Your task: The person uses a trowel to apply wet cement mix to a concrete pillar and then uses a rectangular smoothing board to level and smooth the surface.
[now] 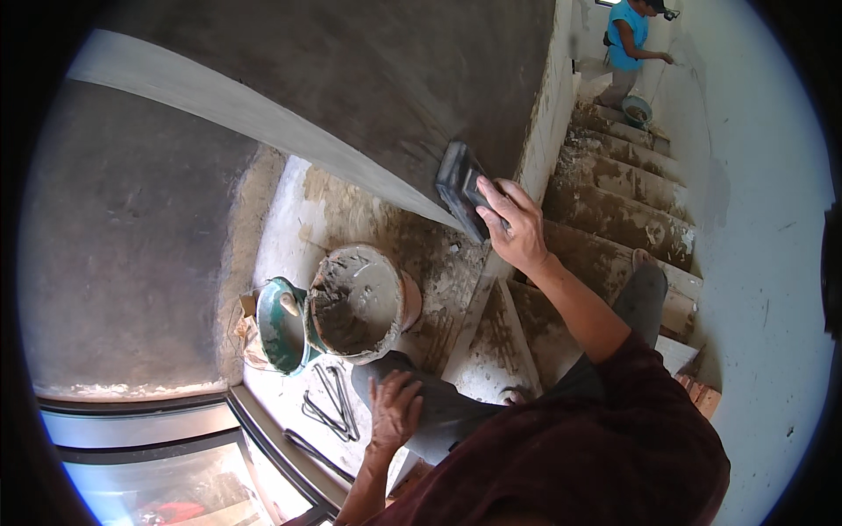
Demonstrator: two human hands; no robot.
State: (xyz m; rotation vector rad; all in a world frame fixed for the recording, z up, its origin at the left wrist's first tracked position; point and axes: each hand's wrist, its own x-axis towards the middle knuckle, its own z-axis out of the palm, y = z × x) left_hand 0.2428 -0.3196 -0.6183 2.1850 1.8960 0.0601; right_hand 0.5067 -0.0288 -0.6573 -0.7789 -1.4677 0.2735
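My right hand [516, 226] is closed around a dark plastering float [455, 180], whose face is against the grey plastered wall [377, 79] near its lower corner. Smear marks show in the plaster above the float. My left hand [395, 408] rests on my bent knee with its fingers apart, holding nothing. Just beyond that knee stands a mortar-crusted bucket [410, 298] with wet grey mortar [373, 302] in it. A green bucket [279, 342] touches its left side and holds greyish liquid and a pale object I cannot make out.
Mortar-stained stairs [614, 206] rise at the right beside a pale wall [754, 263]. Higher up, a person in blue [627, 35] reaches toward that wall, a small bucket [638, 110] beside them. Bent dark rods [331, 408] lie near the window frame [263, 438].
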